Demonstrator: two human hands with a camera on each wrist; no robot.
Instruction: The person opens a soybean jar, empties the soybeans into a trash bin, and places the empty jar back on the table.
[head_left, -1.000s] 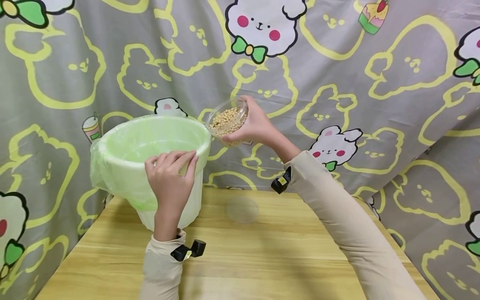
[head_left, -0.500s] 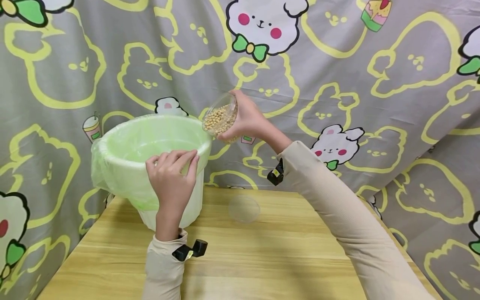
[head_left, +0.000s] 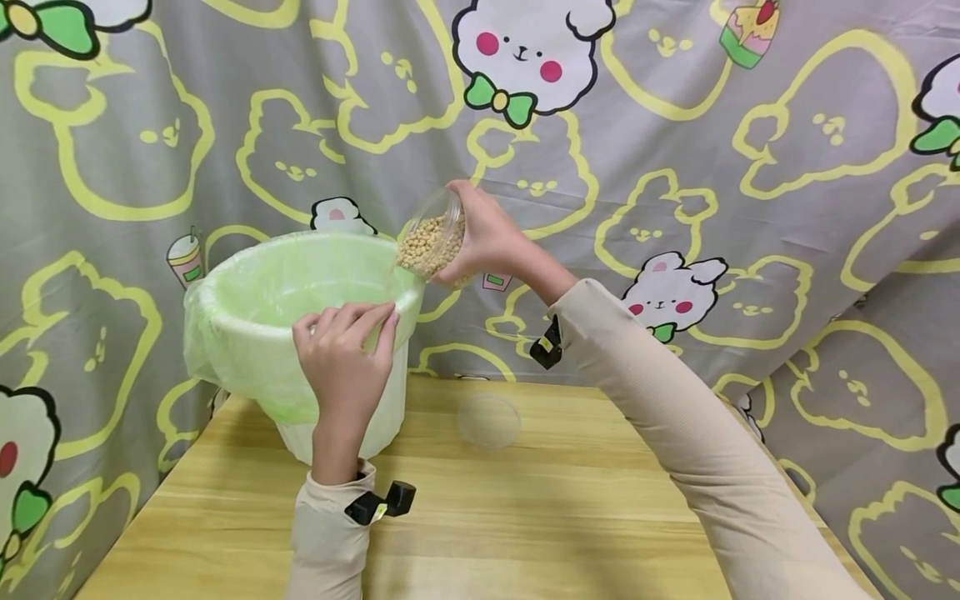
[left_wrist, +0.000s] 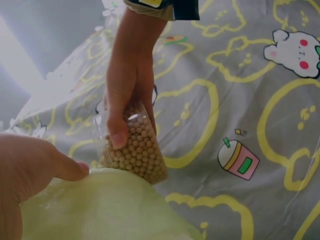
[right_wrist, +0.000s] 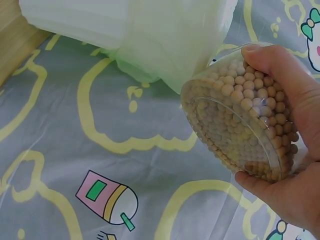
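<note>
A white trash bin lined with a thin green bag stands on the left of the table. My left hand grips its near right rim, fingers over the edge and thumb on the outside. My right hand holds a clear round plastic tub by its side. Small round beige beans, like soybeans, fill much of it. The tub is tilted left, its mouth at the bin's right rim, and a faint beige streak drops from its lip inside the bin.
A translucent round lid lies flat on the wood-grain table, right of the bin. A grey cartoon-print curtain hangs behind and beside the table, close behind the bin and the tub.
My right hand has moved left toward the bin and tipped the tub further, so its mouth now overhangs the rim. My left hand stays on the rim.
</note>
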